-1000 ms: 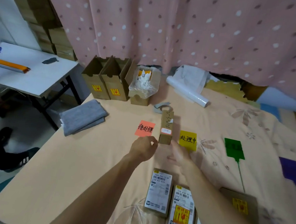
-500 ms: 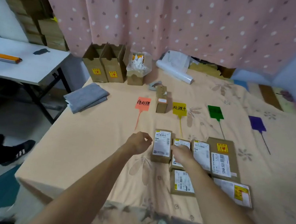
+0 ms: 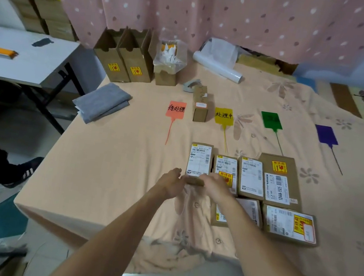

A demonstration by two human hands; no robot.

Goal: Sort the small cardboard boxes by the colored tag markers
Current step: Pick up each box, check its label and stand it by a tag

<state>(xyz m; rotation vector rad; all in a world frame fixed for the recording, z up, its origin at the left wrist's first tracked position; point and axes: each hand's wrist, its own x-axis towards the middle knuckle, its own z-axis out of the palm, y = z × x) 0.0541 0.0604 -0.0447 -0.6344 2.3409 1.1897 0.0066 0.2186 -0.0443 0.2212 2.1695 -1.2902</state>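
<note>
Left hand (image 3: 170, 182) and right hand (image 3: 214, 186) are back at the box pile (image 3: 250, 178), both clasping the near end of the leftmost labelled box (image 3: 198, 161). The upright box (image 3: 201, 107) stands released between the red tag (image 3: 175, 109) and yellow tag (image 3: 224, 115), so the next sort looks underway.

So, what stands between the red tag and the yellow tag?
Head view: one small cardboard box stands on end between red tag and yellow tag.

Bare orange cloth (image 3: 104, 173) spreads wide over the left and centre of the frame, up to the red tag (image 3: 175, 109). Labelled boxes (image 3: 250, 178) crowd the centre right, edge to edge. An upright box (image 3: 201, 107) stands between that tag and the yellow tag (image 3: 224, 115).
</note>
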